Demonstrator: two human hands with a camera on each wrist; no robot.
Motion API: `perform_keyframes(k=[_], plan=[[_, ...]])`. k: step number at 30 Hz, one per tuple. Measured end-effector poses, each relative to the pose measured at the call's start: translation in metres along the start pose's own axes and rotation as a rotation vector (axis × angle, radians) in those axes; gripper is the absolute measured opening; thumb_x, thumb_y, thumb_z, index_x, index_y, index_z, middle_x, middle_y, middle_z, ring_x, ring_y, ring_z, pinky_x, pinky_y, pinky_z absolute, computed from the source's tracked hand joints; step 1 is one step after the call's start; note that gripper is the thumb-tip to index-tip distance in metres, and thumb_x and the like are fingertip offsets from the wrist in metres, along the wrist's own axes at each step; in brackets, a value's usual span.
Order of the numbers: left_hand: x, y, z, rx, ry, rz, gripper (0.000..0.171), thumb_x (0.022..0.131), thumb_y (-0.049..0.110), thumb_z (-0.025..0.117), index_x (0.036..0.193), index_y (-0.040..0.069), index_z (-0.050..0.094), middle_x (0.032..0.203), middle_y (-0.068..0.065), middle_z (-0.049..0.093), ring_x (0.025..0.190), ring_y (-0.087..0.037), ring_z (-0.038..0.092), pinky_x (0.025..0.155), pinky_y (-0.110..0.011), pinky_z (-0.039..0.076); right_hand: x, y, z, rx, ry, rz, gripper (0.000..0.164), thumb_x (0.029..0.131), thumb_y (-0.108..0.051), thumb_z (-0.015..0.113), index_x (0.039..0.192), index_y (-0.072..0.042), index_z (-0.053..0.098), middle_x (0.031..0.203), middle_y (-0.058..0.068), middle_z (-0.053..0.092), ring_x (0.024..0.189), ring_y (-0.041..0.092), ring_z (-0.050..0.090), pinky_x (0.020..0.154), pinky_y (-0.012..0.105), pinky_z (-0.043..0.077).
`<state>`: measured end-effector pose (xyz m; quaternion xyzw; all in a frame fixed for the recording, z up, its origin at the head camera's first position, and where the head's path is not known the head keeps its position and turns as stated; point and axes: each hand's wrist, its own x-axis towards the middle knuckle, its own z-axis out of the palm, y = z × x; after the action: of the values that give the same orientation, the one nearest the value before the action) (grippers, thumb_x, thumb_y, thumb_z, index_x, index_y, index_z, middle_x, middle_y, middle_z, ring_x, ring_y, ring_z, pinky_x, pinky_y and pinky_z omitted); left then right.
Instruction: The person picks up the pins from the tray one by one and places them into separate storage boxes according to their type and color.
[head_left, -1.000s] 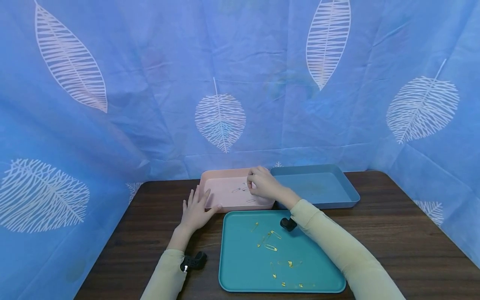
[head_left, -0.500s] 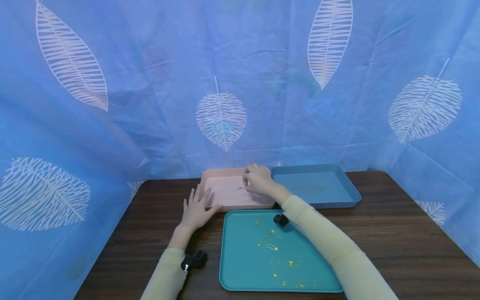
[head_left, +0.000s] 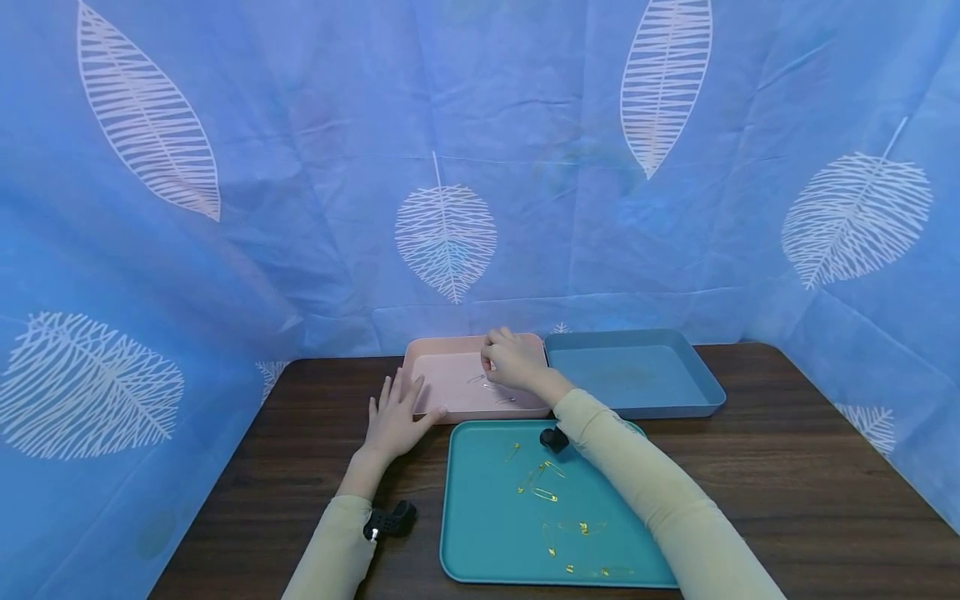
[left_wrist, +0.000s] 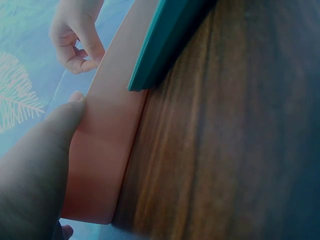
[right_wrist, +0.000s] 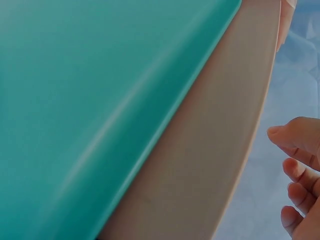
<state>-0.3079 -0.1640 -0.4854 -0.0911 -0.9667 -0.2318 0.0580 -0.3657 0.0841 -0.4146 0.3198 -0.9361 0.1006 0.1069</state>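
My left hand [head_left: 393, 425] rests on the front left corner of the pink tray [head_left: 450, 392], fingers spread and thumb along the front wall. Over that tray's right half hovers my right hand [head_left: 512, 360], with bent fingers and thumb and index close together. In the right wrist view the right hand's fingers [right_wrist: 295, 192] are curled, and no object shows between them; a small pin there could be hidden. Thin silver pins [head_left: 501, 398] lie in the pink tray below this hand. Several gold safety pins [head_left: 544, 494] are scattered in the teal tray [head_left: 480, 542] in front.
A blue tray [head_left: 630, 375] stands against the pink tray's right side. All the trays are on a dark wooden table [head_left: 780, 483]. A blue leaf-patterned cloth [head_left: 525, 250] hangs behind. Black wrist devices [head_left: 390, 521] are on both arms.
The right hand and forearm have shifted left over the pink tray, covering some pins and baring more of its right side. The left hand stays on the same corner.
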Motion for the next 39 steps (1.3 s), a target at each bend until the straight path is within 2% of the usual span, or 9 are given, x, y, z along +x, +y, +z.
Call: perform_keyframes(k=[16, 22, 27, 29, 32, 35, 39], plan=[[-0.001, 0.002, -0.001, 0.004, 0.008, 0.000, 0.085, 0.087, 0.069, 0.053, 0.154, 0.022, 0.030, 0.165, -0.015, 0.007, 0.151, -0.043, 0.007, 0.112, -0.073, 0.008, -0.010, 0.004, -0.003, -0.021, 0.050, -0.023, 0.023, 0.086, -0.013, 0.069, 0.071, -0.018, 0.053, 0.093, 0.003, 0.051, 0.081, 0.019, 0.034, 0.074, 0.034, 0.029], [-0.001, 0.002, -0.001, 0.006, 0.005, 0.000, 0.086, 0.086, 0.070, 0.052, 0.154, 0.023, 0.030, 0.165, -0.014, 0.005, 0.151, -0.043, 0.007, 0.112, -0.073, 0.009, -0.023, 0.003, -0.007, -0.043, 0.091, -0.045, 0.022, 0.084, -0.014, 0.071, 0.070, -0.020, 0.055, 0.092, 0.002, 0.054, 0.086, 0.022, 0.044, 0.085, 0.043, 0.038], [-0.002, 0.004, -0.003, 0.005, -0.006, -0.004, 0.086, 0.087, 0.070, 0.052, 0.154, 0.022, 0.030, 0.165, -0.013, 0.004, 0.151, -0.042, 0.005, 0.112, -0.073, 0.008, -0.034, 0.005, -0.010, -0.013, 0.114, -0.045, 0.020, 0.083, -0.014, 0.072, 0.070, -0.019, 0.057, 0.089, 0.001, 0.052, 0.098, 0.027, 0.050, 0.100, 0.053, 0.037], [-0.002, 0.005, -0.004, 0.003, -0.010, -0.007, 0.085, 0.087, 0.069, 0.053, 0.154, 0.022, 0.030, 0.165, -0.014, 0.004, 0.151, -0.042, 0.005, 0.112, -0.073, 0.008, -0.039, 0.005, -0.011, 0.011, 0.121, -0.037, 0.021, 0.083, -0.013, 0.073, 0.070, -0.018, 0.057, 0.088, 0.001, 0.050, 0.104, 0.030, 0.050, 0.102, 0.056, 0.037], [-0.002, 0.004, -0.004, 0.003, -0.008, -0.003, 0.085, 0.087, 0.069, 0.053, 0.154, 0.022, 0.030, 0.165, -0.014, 0.004, 0.151, -0.042, 0.006, 0.112, -0.073, 0.008, -0.046, 0.006, -0.013, 0.046, 0.128, -0.022, 0.023, 0.083, -0.012, 0.074, 0.069, -0.020, 0.056, 0.089, 0.001, 0.049, 0.107, 0.031, 0.049, 0.092, 0.052, 0.041], [-0.002, 0.004, -0.004, 0.000, -0.003, 0.003, 0.084, 0.087, 0.068, 0.053, 0.154, 0.022, 0.029, 0.165, -0.014, 0.005, 0.151, -0.042, 0.005, 0.112, -0.073, 0.008, -0.056, 0.007, -0.016, 0.089, 0.129, -0.011, 0.022, 0.083, -0.012, 0.074, 0.070, -0.020, 0.057, 0.090, 0.000, 0.049, 0.107, 0.030, 0.048, 0.082, 0.047, 0.039], [-0.002, 0.004, -0.004, -0.003, 0.006, 0.013, 0.084, 0.088, 0.067, 0.054, 0.154, 0.022, 0.030, 0.165, -0.015, 0.005, 0.151, -0.043, 0.006, 0.112, -0.073, 0.009, -0.070, 0.008, -0.022, 0.126, 0.123, 0.007, 0.020, 0.083, -0.013, 0.074, 0.072, -0.019, 0.058, 0.092, 0.001, 0.051, 0.093, 0.024, 0.044, 0.077, 0.041, 0.034]])
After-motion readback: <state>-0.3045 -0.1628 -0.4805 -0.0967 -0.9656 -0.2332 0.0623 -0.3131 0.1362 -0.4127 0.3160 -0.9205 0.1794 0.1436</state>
